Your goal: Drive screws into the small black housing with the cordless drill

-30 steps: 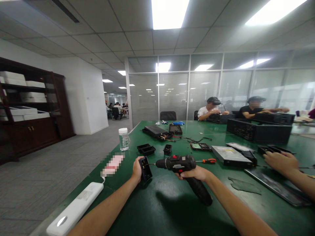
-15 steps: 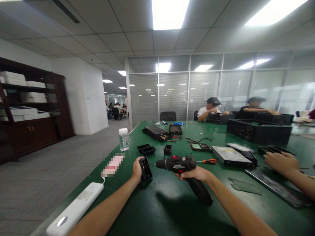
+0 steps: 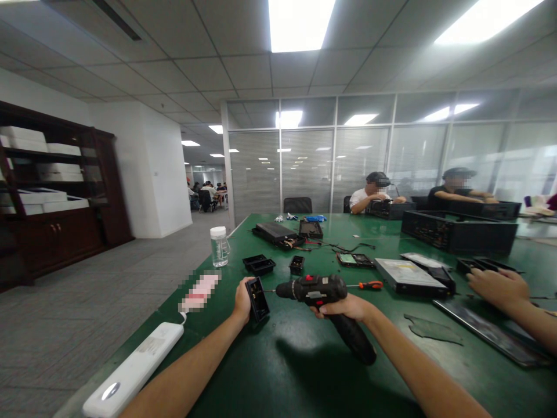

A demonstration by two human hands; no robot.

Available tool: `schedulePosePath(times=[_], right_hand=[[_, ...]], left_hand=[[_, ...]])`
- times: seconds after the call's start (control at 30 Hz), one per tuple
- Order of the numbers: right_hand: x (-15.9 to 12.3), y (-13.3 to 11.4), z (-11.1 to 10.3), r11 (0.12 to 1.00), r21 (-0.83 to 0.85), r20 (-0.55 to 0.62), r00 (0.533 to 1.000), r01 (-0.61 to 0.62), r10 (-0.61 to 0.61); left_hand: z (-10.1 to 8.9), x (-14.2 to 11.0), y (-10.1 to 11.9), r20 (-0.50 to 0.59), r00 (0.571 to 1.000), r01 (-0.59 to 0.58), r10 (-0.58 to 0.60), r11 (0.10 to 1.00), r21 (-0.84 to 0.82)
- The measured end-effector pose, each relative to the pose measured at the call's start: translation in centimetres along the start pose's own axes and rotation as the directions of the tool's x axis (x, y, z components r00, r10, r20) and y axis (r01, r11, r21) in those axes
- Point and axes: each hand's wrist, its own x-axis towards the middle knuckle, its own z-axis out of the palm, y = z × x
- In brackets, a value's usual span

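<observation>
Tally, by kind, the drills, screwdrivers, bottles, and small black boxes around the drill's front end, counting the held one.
Drill: 1
Screwdriver: 1
Bottle: 1
Small black boxes: 4 (1 in the left hand, 3 on the table)
Total: 7

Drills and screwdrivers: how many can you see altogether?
2: the drill in the right hand, and an orange-handled screwdriver on the green table, just beyond the drill. Others may be hidden.
</observation>
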Motion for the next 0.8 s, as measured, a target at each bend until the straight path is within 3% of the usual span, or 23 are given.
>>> schedulePosePath(times=[0.8], right_hand=[[0.02, 0.42, -0.18, 1.0, 0.017, 0.013, 1.0, 0.008, -0.008]], left_hand=[[0.04, 0.01, 0.12, -0.005, 1.0, 0.01, -0.011, 1.0, -0.018]])
